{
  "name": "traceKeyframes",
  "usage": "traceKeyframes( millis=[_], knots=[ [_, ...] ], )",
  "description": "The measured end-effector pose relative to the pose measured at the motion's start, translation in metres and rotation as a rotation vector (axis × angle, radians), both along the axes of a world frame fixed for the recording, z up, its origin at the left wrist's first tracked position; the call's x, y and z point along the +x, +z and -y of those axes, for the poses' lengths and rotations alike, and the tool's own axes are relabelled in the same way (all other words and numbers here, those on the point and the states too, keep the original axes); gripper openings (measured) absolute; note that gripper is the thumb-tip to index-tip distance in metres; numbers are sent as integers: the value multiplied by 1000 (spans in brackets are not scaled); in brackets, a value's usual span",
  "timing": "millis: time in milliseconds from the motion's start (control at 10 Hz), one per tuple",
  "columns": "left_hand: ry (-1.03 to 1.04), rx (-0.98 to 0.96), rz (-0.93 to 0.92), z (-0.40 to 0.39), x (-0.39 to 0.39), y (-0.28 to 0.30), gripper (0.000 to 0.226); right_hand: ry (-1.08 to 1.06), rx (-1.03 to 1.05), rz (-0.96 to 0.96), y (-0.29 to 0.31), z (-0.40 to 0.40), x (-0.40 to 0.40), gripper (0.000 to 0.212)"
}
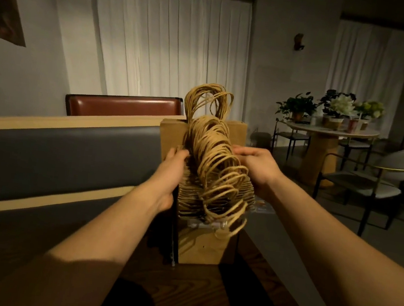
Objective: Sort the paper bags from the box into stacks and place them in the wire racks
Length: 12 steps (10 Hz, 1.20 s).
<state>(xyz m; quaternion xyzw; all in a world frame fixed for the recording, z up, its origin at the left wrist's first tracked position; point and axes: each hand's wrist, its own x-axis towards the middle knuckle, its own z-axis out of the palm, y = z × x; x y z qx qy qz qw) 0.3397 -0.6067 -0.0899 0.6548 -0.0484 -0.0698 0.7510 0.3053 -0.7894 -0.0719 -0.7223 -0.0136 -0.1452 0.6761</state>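
A thick stack of brown paper bags (233, 136) with looped twine handles (216, 162) stands upright in front of me, edges toward the camera. My left hand (172, 172) grips the stack's left side, fingers curled in among the bags. On the right side my right hand (258, 164) holds the stack, fingers curled over the bag tops beside the handles. Below the bags, a dark wire rack edge (174, 241) and another brown bag face (205, 250) show on the wooden table. The box is not in view.
A dark wooden table (190, 299) lies under the bags. A grey bench seat (55, 160) with a wood trim runs along the left. To the right stand chairs (375, 181) and a round table (330, 135) with potted plants.
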Motion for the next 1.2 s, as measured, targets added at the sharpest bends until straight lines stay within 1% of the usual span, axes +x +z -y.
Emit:
traceKeyframes(
  millis=[100, 200, 300, 400, 500, 600, 700, 800, 900, 1000, 1100, 1200],
  knots=[
    [-15, -77, -89, 0, 5, 8, 50, 66, 117, -53, 0, 2, 0, 18],
    [1, -65, -94, 0, 2, 7, 36, 122, 247, -150, -6, -3, -3, 16],
    [-29, -59, -102, 1, -1, -3, 38, 127, 277, -195, -13, -6, -5, 27],
    [-141, -131, -103, -2, -3, -12, 53, 149, 311, -194, -20, -4, -6, 35],
    [-202, -157, -38, -7, -6, -24, 62, 204, 317, -187, -38, 3, -7, 40],
    [-113, -118, 46, -20, -3, -47, 56, 153, 322, -163, -59, 6, -9, 37],
    [-17, -115, 23, -27, 6, -86, 69, 44, 422, -196, -105, -2, -11, 36],
    [37, -232, -126, -18, 2, -114, 41, -11, 404, -239, -132, -15, 1, 28],
    [48, -228, -149, -23, 6, -128, 28, 4, 436, -251, -143, -28, 20, 32],
    [65, -226, -109, -56, 1, -126, 27, 46, 411, -234, -143, -55, 31, 45],
    [90, -191, -91, -109, -9, -129, 29, 121, 371, -289, -158, -97, 51, 85],
    [229, -132, -99, -172, -30, -125, 27, 260, 418, -341, -161, -161, 51, 85]
  ],
)
